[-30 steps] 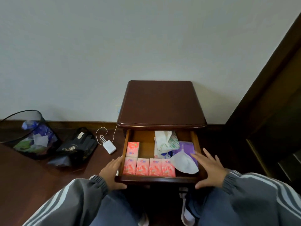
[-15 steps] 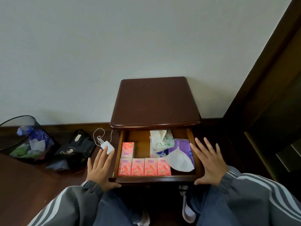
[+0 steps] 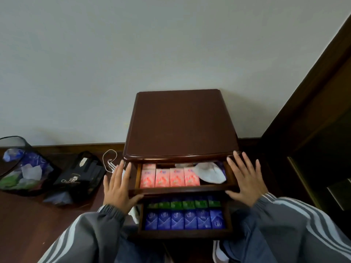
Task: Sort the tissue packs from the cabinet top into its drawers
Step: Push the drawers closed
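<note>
Flanking the upper drawer [image 3: 180,189], your left hand [image 3: 118,188] and right hand [image 3: 247,179] lay flat, fingers spread, at its two front corners, equally near. Its long axis ran across you, and the pink tissue packs [image 3: 169,177] stood in a row along its front edge.

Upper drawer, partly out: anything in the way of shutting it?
Maybe. A white crumpled item at the upper drawer's right end mounds up near the cabinet top's front edge; clearance cannot be told. The pink packs lie below the rim. The left hand and right hand press flat at the front's ends.
</note>
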The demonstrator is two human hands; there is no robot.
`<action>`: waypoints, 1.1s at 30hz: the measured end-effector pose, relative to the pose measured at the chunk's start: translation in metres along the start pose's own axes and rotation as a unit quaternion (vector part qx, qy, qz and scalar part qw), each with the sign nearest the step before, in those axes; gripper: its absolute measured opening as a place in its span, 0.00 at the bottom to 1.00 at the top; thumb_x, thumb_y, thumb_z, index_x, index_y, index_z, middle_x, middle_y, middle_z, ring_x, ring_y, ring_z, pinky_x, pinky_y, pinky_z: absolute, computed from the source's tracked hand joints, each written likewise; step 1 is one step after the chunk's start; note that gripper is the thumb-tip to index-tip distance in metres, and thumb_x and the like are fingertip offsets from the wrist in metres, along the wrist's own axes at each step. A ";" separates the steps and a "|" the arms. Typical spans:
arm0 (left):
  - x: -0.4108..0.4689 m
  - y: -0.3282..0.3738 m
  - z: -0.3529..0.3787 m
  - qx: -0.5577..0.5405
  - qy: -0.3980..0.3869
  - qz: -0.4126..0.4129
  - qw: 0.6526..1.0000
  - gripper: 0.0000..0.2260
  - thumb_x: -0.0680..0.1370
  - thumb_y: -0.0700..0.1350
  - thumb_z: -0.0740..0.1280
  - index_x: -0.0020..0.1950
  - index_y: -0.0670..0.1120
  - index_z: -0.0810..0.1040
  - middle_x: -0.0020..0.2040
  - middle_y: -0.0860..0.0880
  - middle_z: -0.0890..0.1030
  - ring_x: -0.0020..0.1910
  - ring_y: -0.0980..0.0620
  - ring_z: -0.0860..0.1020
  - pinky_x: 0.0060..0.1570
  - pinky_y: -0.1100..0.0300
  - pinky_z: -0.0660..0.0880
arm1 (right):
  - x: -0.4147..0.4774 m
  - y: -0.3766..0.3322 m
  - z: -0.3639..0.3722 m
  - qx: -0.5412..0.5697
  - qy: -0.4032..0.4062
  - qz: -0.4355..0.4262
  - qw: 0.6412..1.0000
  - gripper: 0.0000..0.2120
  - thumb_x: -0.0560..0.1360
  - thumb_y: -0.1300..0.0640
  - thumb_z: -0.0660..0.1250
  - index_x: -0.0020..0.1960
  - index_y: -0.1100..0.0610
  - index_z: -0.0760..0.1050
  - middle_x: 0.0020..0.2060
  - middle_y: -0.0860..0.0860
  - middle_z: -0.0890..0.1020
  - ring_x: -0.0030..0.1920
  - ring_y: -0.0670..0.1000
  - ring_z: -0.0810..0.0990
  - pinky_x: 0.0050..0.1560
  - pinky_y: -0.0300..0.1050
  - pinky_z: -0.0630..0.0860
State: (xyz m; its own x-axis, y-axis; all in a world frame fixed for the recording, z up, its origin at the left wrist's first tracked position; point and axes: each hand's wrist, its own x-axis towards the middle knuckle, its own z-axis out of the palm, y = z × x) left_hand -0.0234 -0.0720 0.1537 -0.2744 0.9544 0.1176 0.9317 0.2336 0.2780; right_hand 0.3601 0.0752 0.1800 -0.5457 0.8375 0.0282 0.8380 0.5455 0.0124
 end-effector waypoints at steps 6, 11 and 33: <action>0.094 0.006 0.020 0.072 -0.042 -0.019 0.996 0.40 0.70 0.56 0.72 0.77 0.53 0.56 0.78 0.50 0.55 0.77 0.46 0.53 0.71 0.38 0.52 | 0.092 0.017 0.018 0.005 -0.065 0.085 0.994 0.48 0.70 0.35 0.65 0.78 0.49 0.41 0.78 0.45 0.48 0.77 0.47 0.47 0.73 0.62 0.44; 0.100 0.003 0.036 0.072 -0.004 -0.036 0.997 0.38 0.66 0.43 0.75 0.74 0.50 0.64 0.75 0.46 0.64 0.74 0.42 0.61 0.68 0.39 0.61 | 0.094 0.012 0.041 0.037 0.012 0.118 0.992 0.43 0.67 0.49 0.73 0.76 0.50 0.55 0.76 0.47 0.60 0.76 0.50 0.57 0.72 0.58 0.56; -0.117 0.071 0.066 -0.556 -0.146 -0.607 0.548 0.22 0.74 0.55 0.69 0.59 0.42 0.70 0.51 0.44 0.73 0.54 0.45 0.74 0.50 0.50 0.72 | -0.083 -0.096 0.082 0.690 -0.287 0.483 0.457 0.17 0.79 0.47 0.59 0.61 0.58 0.71 0.63 0.55 0.76 0.58 0.55 0.76 0.55 0.53 0.69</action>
State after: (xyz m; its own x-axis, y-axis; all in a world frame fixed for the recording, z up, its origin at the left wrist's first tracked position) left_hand 0.0902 -0.1549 0.0969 -0.3305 0.2471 -0.9109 -0.6625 0.6266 0.4104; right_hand 0.3250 -0.0441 0.0950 -0.1676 0.3616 -0.9172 0.1049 -0.9185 -0.3813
